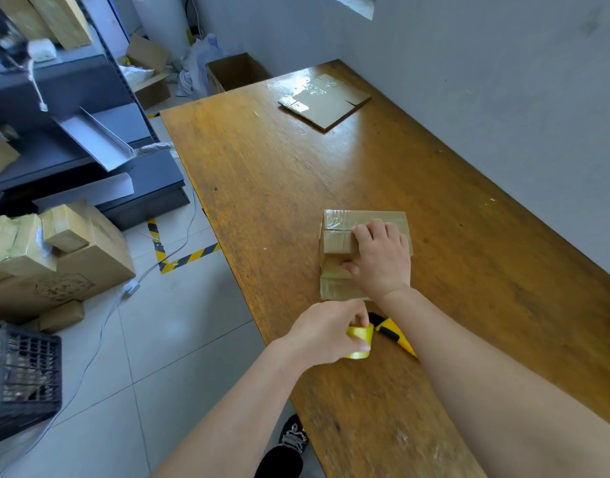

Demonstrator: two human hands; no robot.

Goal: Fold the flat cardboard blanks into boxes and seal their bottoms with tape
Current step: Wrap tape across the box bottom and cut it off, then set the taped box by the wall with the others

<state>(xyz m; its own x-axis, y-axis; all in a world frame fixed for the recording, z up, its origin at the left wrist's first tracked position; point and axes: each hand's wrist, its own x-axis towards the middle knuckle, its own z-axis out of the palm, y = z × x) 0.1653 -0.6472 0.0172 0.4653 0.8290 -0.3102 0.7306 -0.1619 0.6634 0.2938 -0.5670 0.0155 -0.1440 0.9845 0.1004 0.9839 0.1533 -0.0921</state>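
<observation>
L hand (324, 334) at near table edge grips yellow tape roll (360, 343), knife (388, 331) just right of it, box (338, 241) directly beyond, long axis near-far, R hand (382, 260) flat on top pressing flaps down, so tape prob pulls from near end outward; flat blank (326, 101) far end.

Bare arms (224, 412), blk patterned shoe (293, 433)

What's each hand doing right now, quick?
Left hand: closed round the yellow tape roll.
Right hand: open, pressing down on the cardboard box.
</observation>
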